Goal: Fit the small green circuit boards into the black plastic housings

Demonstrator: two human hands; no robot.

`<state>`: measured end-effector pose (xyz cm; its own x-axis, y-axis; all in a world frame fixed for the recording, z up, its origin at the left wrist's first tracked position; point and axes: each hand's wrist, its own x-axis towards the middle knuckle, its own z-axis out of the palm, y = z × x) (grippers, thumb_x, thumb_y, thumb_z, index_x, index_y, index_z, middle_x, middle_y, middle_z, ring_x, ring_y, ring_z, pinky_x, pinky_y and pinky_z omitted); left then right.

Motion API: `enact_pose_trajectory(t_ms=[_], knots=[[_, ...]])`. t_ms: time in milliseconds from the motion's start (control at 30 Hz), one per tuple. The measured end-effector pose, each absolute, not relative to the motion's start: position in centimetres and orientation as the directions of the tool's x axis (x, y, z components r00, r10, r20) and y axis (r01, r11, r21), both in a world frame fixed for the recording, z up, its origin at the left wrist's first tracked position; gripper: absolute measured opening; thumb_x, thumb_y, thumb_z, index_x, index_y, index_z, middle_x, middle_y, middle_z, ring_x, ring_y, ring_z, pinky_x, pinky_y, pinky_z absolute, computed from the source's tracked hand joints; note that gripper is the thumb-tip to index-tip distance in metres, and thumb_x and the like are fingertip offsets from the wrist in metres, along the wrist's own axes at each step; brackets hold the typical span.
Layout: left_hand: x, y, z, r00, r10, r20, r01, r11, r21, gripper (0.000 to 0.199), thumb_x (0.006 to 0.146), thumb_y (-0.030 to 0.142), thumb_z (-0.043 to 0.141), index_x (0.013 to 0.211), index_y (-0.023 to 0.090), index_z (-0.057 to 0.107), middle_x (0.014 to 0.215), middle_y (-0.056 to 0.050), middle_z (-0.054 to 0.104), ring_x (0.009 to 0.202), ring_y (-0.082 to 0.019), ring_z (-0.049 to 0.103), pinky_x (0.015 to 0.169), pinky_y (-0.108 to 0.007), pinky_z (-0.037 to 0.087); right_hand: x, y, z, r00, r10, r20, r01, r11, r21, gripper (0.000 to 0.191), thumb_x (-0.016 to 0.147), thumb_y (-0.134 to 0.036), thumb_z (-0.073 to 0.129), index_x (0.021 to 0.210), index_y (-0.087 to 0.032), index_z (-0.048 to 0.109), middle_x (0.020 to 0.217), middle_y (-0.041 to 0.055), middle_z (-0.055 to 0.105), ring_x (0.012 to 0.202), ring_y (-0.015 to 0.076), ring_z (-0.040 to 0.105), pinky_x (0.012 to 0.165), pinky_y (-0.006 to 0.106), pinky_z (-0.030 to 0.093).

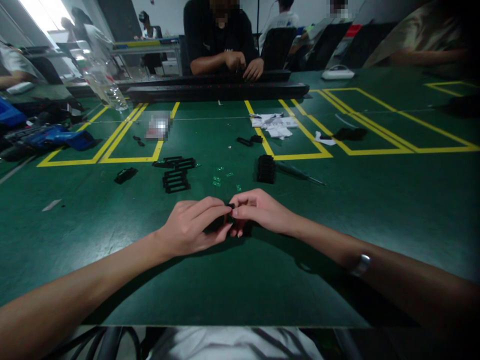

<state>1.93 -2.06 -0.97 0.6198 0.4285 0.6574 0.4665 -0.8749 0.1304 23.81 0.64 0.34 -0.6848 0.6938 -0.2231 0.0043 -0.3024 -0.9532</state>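
Both hands meet over the near middle of the green table (240, 295). Between their fingertips is a small black part (230, 214), mostly hidden by the fingers. My left hand (197, 222) pinches it from the left with curved fingers. From the right, my right hand (258, 212) closes on the same part with thumb and fingers. Just beyond the hands lie several tiny green circuit boards (216, 181). Several black rectangular frames (176, 181) lie to the left of these, and a block of stacked black parts (266, 169) sits to the right.
A screwdriver (300, 174) lies beside the stacked parts. Crumpled white paper (275, 124) rests farther back. Blue-and-black tools (56, 137) and a clear plastic bottle (108, 85) are at left. A long black bar (217, 92) crosses the far side, where a person (221, 40) sits.
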Motion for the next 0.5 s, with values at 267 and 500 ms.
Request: enact_pose_trajectory(t_ms=[267, 500], knots=[[1.99, -2.03, -0.92, 0.620, 0.429, 0.657, 0.469, -0.874, 0.128, 0.034, 0.084, 0.023, 0.071, 0.115, 0.015, 0.063, 0.103, -0.007, 0.073, 0.082, -0.014, 0.071, 0.065, -0.025, 0.056, 23.86, 0.72, 0.18, -0.690, 0.689, -0.222, 0.007, -0.301, -0.954, 0.027, 0.078, -0.035, 0.078, 0.078, -0.012, 0.065, 0.066, 0.0044, 0.073, 0.058, 0.0152, 0.072, 0.058, 0.025, 0.059], [2.07, -2.05, -0.93, 0.618, 0.434, 0.655, 0.467, -0.873, 0.138, 0.032, 0.084, 0.023, 0.070, 0.114, 0.015, 0.063, 0.101, -0.008, 0.073, 0.081, -0.015, 0.071, 0.065, -0.025, 0.056, 23.81, 0.67, 0.34, -0.692, 0.684, -0.230, 0.015, -0.304, -0.953, 0.027, 0.077, -0.035, 0.077, 0.078, -0.012, 0.065, 0.065, 0.0049, 0.073, 0.057, 0.0151, 0.071, 0.057, 0.025, 0.058]])
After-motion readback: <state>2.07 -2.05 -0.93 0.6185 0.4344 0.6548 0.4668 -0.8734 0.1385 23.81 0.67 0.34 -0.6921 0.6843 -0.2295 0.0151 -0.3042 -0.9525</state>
